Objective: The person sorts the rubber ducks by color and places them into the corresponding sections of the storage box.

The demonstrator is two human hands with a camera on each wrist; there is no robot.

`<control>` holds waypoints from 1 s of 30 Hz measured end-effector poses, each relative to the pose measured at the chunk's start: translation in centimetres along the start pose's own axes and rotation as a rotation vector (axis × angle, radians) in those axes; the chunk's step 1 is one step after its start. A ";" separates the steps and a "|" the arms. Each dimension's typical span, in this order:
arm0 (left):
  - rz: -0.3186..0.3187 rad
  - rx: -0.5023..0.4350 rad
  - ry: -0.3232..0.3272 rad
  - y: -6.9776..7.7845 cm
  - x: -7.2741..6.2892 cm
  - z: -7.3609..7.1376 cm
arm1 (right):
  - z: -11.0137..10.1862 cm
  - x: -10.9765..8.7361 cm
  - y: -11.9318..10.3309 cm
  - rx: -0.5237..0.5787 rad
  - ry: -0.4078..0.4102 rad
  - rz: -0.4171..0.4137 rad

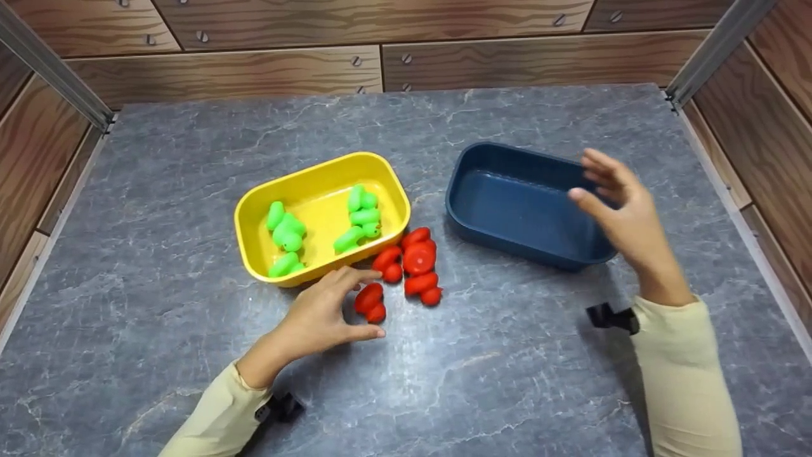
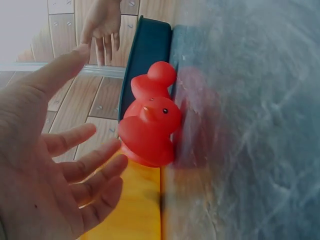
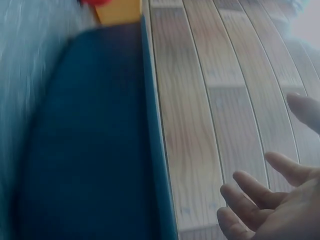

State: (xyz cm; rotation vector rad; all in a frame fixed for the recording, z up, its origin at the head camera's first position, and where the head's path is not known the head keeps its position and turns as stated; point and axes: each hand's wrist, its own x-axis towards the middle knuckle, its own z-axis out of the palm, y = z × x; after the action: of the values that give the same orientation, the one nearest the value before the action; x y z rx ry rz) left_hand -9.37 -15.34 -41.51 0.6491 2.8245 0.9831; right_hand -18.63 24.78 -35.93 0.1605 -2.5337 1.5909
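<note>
Several red rubber ducks (image 1: 419, 259) lie on the grey table in front of the yellow bin (image 1: 248, 203). The nearest red duck (image 1: 370, 303) lies between the spread thumb and fingers of my left hand (image 1: 320, 311); in the left wrist view the fingers (image 2: 100, 170) stand apart around empty space beside the red ducks (image 2: 152, 125). Several green rubber ducks (image 1: 288, 231) lie inside the yellow bin. Over the right end of the dark blue bin (image 1: 520, 209) my right hand (image 1: 625, 209) hovers with nothing in it, its fingers (image 3: 250, 195) loosely bent and thumb apart.
The yellow bin stands left of the blue bin, with a narrow gap of table (image 1: 431, 190) between them. Wood-patterned panels (image 1: 539, 60) close off the back and both sides. A black wrist strap (image 1: 612, 317) sits at the right sleeve.
</note>
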 end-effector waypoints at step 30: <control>0.030 0.162 -0.106 -1.1 0.6 0.2 | -5.3 1.6 8.0 -0.038 -0.147 0.189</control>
State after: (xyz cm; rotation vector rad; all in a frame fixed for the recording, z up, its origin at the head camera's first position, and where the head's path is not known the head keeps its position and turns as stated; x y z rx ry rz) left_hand -10.27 -15.81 -42.29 0.7386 2.8284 0.7065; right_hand -21.23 33.04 -40.44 0.0362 -2.7625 1.6516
